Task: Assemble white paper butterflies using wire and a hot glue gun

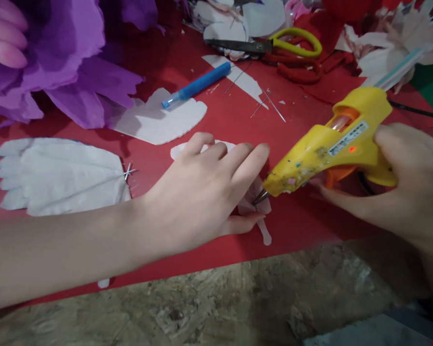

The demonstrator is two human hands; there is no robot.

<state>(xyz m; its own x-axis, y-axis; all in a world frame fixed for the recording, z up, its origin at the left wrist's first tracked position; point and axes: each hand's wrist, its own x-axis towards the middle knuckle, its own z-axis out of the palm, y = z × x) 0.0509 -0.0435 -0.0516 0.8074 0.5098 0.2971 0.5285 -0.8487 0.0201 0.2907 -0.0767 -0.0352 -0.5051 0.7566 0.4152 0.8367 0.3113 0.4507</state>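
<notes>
My right hand (414, 178) is wrapped round a yellow hot glue gun (317, 149), a small orange light glowing on its side. The metal nozzle points down and left at a white paper piece (266, 207) between my hands. My left hand (209, 187) holds that piece down on the red surface, thumb on the near side and bent fingers on the far side. Most of the piece is hidden under this hand; a narrow strip of it sticks out below the thumb. Left of my wrist lies a layered white petal shape (68, 175) with scalloped ends and thin wires crossed at its tip.
A blue pen (198, 85) lies across a white paper cutout (159, 122). Behind are scissors (267, 47) with yellow and red handles, thin wires and paper scraps. A large purple paper flower (65, 62) fills the far left. The red sheet (159, 264) ends above a mottled floor.
</notes>
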